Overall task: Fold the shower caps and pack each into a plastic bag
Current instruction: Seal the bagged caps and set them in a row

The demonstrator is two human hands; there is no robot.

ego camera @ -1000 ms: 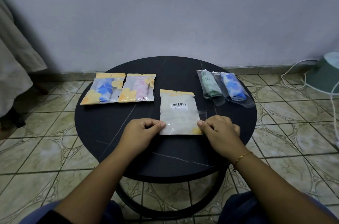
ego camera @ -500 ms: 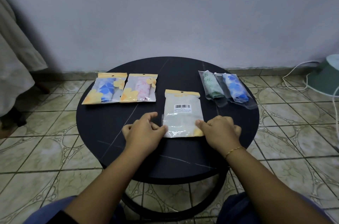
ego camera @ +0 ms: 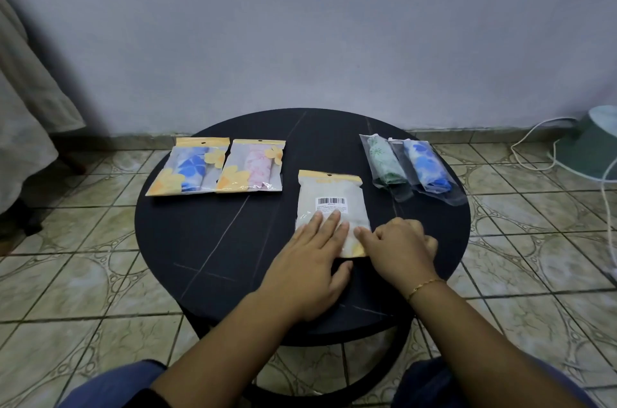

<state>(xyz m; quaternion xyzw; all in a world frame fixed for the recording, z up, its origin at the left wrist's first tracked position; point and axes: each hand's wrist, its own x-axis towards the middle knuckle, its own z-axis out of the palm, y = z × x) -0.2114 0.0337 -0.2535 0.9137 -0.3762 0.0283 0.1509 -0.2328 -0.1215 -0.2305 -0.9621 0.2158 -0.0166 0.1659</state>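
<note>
Centrally, item one: a plastic bag (ego camera: 332, 207), barcode label up, lies flat near the middle of the round black table (ego camera: 207, 240). Your left hand (ego camera: 309, 269) presses its lower part with straight fingers; your right hand (ego camera: 400, 249), fingers curled, pinches its lower right edge. Two yellow-topped packed bags (ego camera: 215, 167) sit side by side far left. Two clear sleeves (ego camera: 412, 168) with a green and a blue cap lie far right.
</note>
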